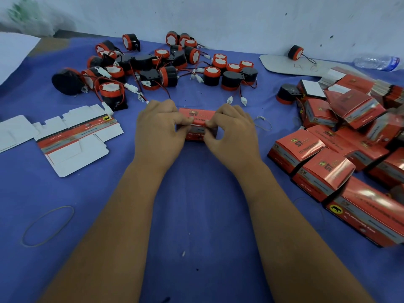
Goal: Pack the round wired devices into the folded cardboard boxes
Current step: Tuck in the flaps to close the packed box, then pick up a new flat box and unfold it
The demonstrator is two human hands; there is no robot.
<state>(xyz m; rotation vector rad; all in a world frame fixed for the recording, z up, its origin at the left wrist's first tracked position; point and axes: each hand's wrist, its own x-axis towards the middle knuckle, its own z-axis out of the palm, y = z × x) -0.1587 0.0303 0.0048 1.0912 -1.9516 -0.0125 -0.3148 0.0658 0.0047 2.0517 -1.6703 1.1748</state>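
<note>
A red cardboard box (197, 123) sits on the blue worktop (196, 215), held between both hands. The left hand (158, 132) has its grip curled round the box's left end, the right hand (231, 133) pinches its right end. Loose round wired devices (153, 66) lie just beyond, packed boxes (328, 162) at right.
</note>
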